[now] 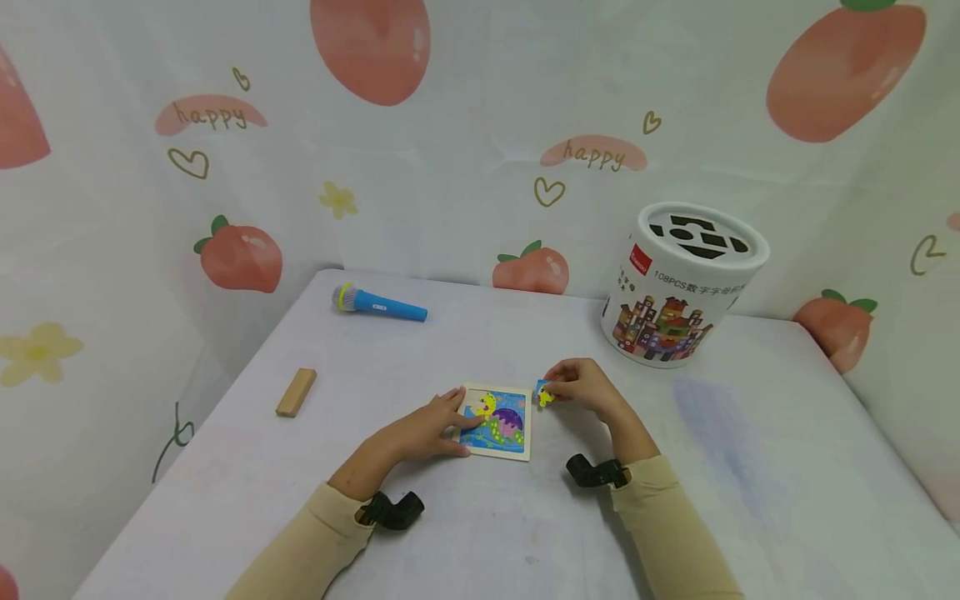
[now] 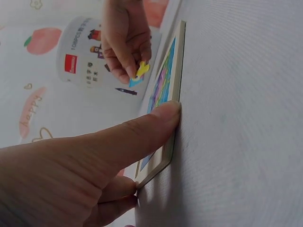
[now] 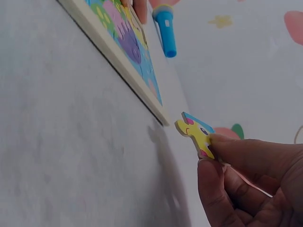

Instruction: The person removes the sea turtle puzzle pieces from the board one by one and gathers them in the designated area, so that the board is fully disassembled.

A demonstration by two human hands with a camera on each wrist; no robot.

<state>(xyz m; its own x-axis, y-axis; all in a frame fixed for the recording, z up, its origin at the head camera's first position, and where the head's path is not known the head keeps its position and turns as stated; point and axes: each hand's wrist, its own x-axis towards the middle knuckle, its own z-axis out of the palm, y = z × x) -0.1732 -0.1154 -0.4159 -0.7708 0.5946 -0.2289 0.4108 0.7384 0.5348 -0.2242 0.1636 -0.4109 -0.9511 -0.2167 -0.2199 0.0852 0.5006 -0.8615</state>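
A square wooden jigsaw puzzle (image 1: 527, 427) lies flat on the table, a pale frame around a colourful cartoon animal with purple and blue parts. My left hand (image 1: 427, 429) holds it at its left side. In the left wrist view the thumb presses the frame's near edge, while other fingers touch a corner further left. A yellow and blue puzzle piece (image 3: 195, 135) with a printed face is pinched between the thumb and fingers of my right hand (image 1: 588, 389). That piece is held just right of the puzzle's upper right corner, apart from the frame.
A blue toy microphone (image 1: 386, 306) lies at the back left, with a small wooden block (image 1: 296, 392) nearer the left edge. A large white tub (image 1: 667, 292) with printed buildings stands at the back right. Patterned cloth (image 1: 450, 167) hangs behind the table.
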